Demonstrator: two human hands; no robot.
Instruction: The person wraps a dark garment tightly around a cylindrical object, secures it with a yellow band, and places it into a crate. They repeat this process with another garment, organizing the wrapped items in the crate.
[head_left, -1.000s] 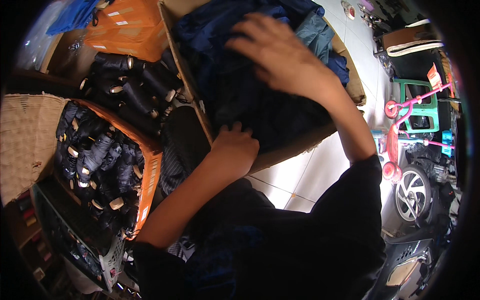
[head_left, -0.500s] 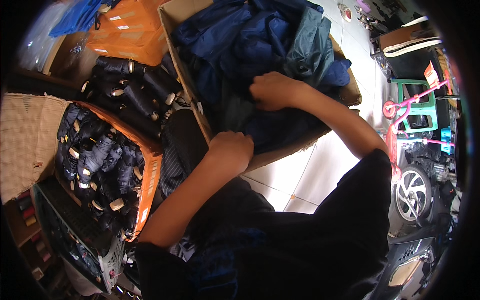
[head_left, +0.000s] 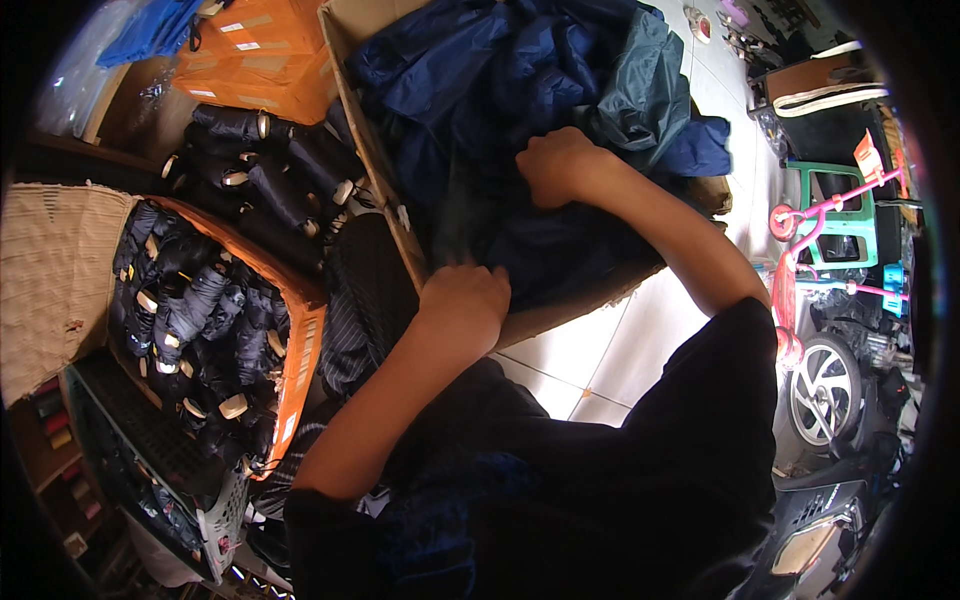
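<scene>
An open cardboard box [head_left: 385,190] in front of me holds a heap of thin, shiny dark blue fabric [head_left: 440,65]. A grey-green piece of fabric [head_left: 645,95] lies on its right side. My right hand [head_left: 560,168] is closed in a fist on dark fabric in the middle of the heap. Nearer me, my left hand [head_left: 465,300] curls its fingers at the box's near left edge, closed on dark fabric; the fingertips are partly hidden. What garment or item the fabric belongs to cannot be made out.
Left of the box lie several black rolled bundles [head_left: 280,190] with pale tags. More fill an orange-edged carton [head_left: 300,370]. A dark crate [head_left: 215,520] stands at lower left. Orange taped packages [head_left: 255,70] are behind. On the right are a pink scooter [head_left: 785,290], green stool [head_left: 870,215] and wheel [head_left: 825,390].
My right hand has shifted slightly right and up, dragging the fabric. The grey-green and blue pieces at the box's right side have moved right. My left hand has hardly moved.
</scene>
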